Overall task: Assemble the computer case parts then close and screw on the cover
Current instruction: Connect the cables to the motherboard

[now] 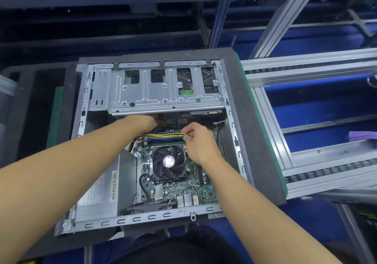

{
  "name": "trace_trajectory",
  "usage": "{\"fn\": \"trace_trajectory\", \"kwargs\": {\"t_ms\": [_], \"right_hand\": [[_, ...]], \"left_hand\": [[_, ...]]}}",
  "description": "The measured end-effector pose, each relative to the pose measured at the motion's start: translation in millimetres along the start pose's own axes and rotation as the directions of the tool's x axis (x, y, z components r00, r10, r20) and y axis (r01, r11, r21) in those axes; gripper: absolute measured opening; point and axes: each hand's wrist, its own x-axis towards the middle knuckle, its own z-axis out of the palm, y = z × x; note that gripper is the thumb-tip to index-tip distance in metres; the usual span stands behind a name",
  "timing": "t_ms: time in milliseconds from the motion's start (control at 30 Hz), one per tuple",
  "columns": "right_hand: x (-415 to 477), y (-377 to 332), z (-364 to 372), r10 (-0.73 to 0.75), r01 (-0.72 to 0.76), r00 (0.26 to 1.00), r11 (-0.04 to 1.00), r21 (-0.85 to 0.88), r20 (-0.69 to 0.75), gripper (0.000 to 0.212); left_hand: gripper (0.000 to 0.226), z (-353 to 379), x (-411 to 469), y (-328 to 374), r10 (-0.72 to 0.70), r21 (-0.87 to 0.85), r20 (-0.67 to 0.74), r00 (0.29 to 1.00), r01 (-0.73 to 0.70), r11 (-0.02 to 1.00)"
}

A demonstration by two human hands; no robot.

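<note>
Both forearms reach into the open computer case [142, 218] on its foam mat [257, 125].
Right hand [201, 144] pinches the yellow-and-black cable bundle [163, 135], with the fan [169, 161] just below its fingertips; left hand [145, 121] has its fingers hidden under the drive cage [163, 94], so its grip cannot be told.

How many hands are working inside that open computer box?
2. The left hand reaches under the metal drive cage, its fingers hidden; the right hand pinches the yellow and black wires.

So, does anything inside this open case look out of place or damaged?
No damage shows. The yellow-black cable bundle runs loose across the memory sticks, near the CPU fan, its end pinched by the right hand.
</note>
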Motion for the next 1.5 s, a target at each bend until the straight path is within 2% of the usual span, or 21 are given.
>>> {"fn": "trace_trajectory", "kwargs": {"t_ms": [100,167,267,367,433,500,600,767,833,900,967,1033,1133,1200,1300,1367,1433,1500], "right_hand": [[0.8,0.9,-0.8,0.006,-0.006,1.000,1.000,0.005,0.004,0.015],[1.0,0.7,-1.3,0.012,-0.012,1.000,1.000,0.013,0.002,0.015],[0.4,-0.3,-2.2,0.023,-0.023,1.000,0.999,0.033,-0.008,0.018],[0.2,-0.7,-2.5,0.030,-0.029,0.999,0.999,0.042,-0.013,0.020],[-0.1,-0.8,-2.0,0.031,-0.031,1.000,0.999,0.035,-0.001,0.019],[0.0,-1.4,-1.5,0.027,-0.027,1.000,0.999,0.028,0.008,0.018],[-0.3,-2.2,-1.9,0.023,-0.023,1.000,0.999,0.025,0.009,0.018],[-2.2,-3.0,-1.6,0.018,-0.018,1.000,0.999,-0.031,0.003,0.017],[-2.9,-2.9,-0.6,-0.001,0.001,1.000,0.997,-0.076,0.005,0.015],[-3.1,-2.9,0.0,-0.011,0.013,1.000,0.996,-0.092,0.022,0.014],[-3.2,-3.8,-0.4,-0.008,0.011,0.999,0.995,-0.095,0.035,0.014],[-3.2,-4.5,-0.7,-0.005,0.008,0.999,0.995,-0.096,0.040,0.014],[-3.3,-4.9,-1.0,0.005,0.000,0.999,0.995,-0.100,0.044,0.014],[-3.0,-5.0,-1.0,0.011,-0.006,0.999,0.995,-0.103,0.045,0.015],[-3.1,-5.9,-1.8,0.019,-0.015,0.999,0.995,-0.102,0.045,0.017],[-4.0,-6.5,-2.2,0.024,-0.019,0.999,0.995,-0.100,0.049,0.018],[-4.7,-6.9,-2.7,0.026,-0.020,0.998,0.994,-0.104,0.053,0.018],[-5.1,-7.6,-3.2,0.030,-0.024,0.998,0.994,-0.110,0.057,0.019]], "left_hand": [[0.040,3.9,3.4,0.5,0.147,-0.089,0.020,0.989,-0.144,0.985],[0.049,3.2,-0.1,-0.1,0.139,-0.131,0.013,0.990,-0.136,0.982],[0.059,1.0,-4.4,3.1,0.142,-0.329,0.086,0.986,-0.106,0.938],[0.043,4.5,0.9,3.2,0.145,-0.328,0.082,0.986,-0.111,0.938],[0.038,4.9,1.8,2.4,0.113,-0.388,0.088,0.990,-0.071,0.919],[0.053,4.8,1.8,-0.9,0.114,-0.428,0.127,0.985,-0.049,0.902],[0.073,4.3,5.3,-6.9,0.015,-0.418,0.165,0.986,0.057,0.907],[0.059,6.4,6.0,-2.0,0.082,-0.505,0.050,0.995,-0.046,0.862],[0.063,6.9,10.8,-2.4,0.020,-0.428,0.084,0.996,0.018,0.904],[0.062,6.4,18.7,-10.5,-0.052,-0.233,0.102,0.993,0.075,0.970],[0.057,7.2,25.0,-17.5,-0.081,-0.092,0.108,0.991,0.091,0.992],[0.053,6.2,25.0,-17.5,-0.025,-0.099,0.085,0.996,0.033,0.995],[0.033,5.1,12.3,-8.1,0.184,-0.236,0.018,0.983,-0.175,0.956],[0.014,6.4,7.7,-5.3,0.260,-0.198,0.033,0.965,-0.249,0.948],[0.006,10.4,6.0,1.6,0.272,-0.118,-0.025,0.962,-0.273,0.955],[0.018,14.7,11.0,2.2,0.269,0.014,-0.139,0.953,-0.269,0.963],[0.041,12.6,7.6,1.7,0.157,0.153,-0.192,0.969,-0.128,0.980],[0.049,10.6,12.1,-3.4,0.011,0.190,-0.148,0.989,0.018,0.982]]}}
